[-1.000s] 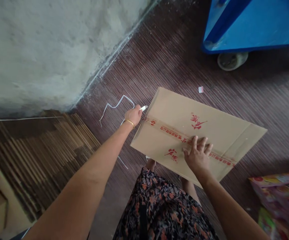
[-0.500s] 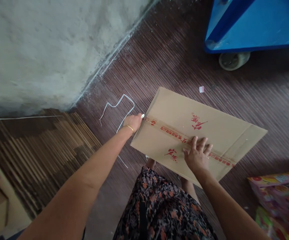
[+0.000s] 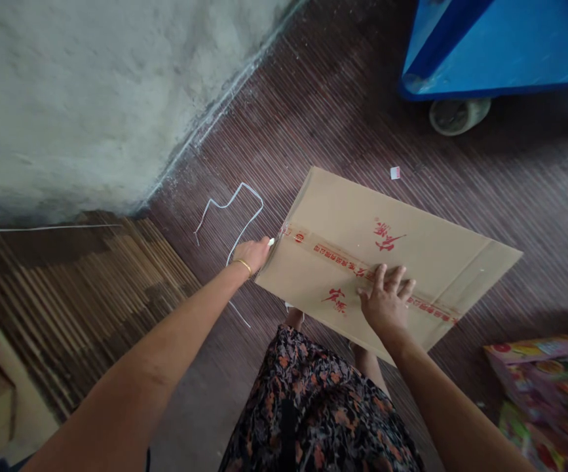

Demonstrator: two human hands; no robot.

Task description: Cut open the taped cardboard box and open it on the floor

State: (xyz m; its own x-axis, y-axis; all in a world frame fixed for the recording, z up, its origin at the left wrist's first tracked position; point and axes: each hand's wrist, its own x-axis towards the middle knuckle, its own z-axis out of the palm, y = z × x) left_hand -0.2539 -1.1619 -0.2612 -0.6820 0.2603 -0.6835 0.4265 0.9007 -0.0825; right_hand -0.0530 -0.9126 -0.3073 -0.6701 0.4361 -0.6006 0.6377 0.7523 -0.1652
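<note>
One flat carton (image 3: 342, 210) is extending before the legs (image 3: 372, 370), apart from the wall edge of the floor (image 3: 333, 118); cannot tell whether it is touching the floor. Left hand (image 3: 252, 255) is gripping a small white tool (image 3: 270, 242) at the carton's left edge, near the end of the red-printed tape (image 3: 331, 255). Right hand (image 3: 388, 301) is resting palm down on the carton, fingers spread, unclenched. String (image 3: 251, 219) is lying between carton and wall (image 3: 67, 98). Blue cart (image 3: 524, 52) is standing beyond the carton's far edge.

carton (image 3: 347, 223): matt cardboard | tape (image 3: 333, 257): smooth plastic | wall (image 3: 77, 98): rough, matt | skirt (image 3: 320, 406): cloth
</note>
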